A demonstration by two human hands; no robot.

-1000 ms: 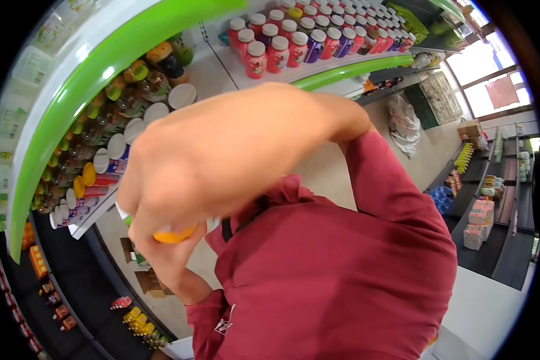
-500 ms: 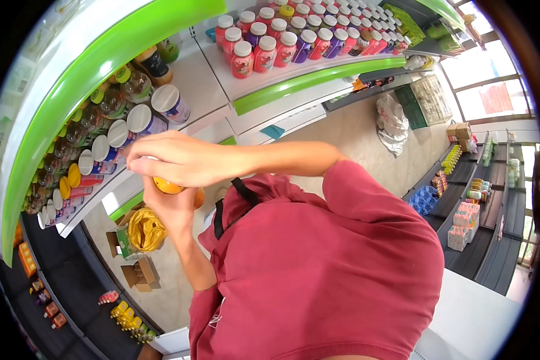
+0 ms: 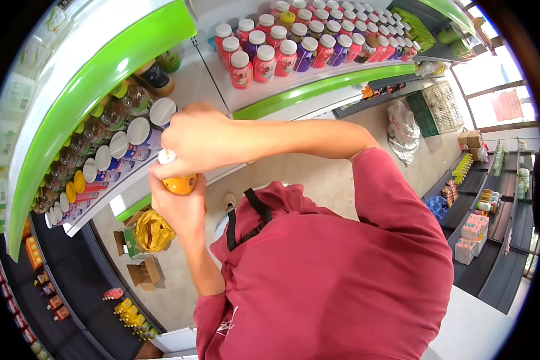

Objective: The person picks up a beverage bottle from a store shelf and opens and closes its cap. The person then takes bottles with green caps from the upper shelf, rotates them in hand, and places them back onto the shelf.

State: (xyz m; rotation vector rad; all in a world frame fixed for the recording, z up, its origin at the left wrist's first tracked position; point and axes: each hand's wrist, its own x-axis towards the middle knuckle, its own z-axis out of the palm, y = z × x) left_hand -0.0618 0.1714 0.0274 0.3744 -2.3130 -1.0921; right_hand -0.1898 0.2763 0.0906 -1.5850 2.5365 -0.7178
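A yellow-orange bottle [image 3: 180,184] with a white top [image 3: 167,156] is held up in front of the shelf. My left hand [image 3: 177,207] is wrapped round its body from below. Over the upper part lies my right hand [image 3: 199,139], its fingers curled beside the white top and its thumb side against the bottle. The right hand covers part of the bottle, so its exact grip there is partly hidden. Just behind the hands stand white-lidded tubs [image 3: 139,131] in a row on the shelf.
Pink and purple bottles [image 3: 264,65] fill the shelf ahead, behind a green edge strip [image 3: 318,90]. Dark bottles [image 3: 93,132] stand at left. On the floor are a yellow bag [image 3: 154,231], an open carton [image 3: 144,274] and a white sack [image 3: 402,132]. More shelves [image 3: 492,228] stand at right.
Both hands and the bottle appear slightly right and lower in view. The right hand has turned and its fingers have curled in, showing more of the bottle and its white top.
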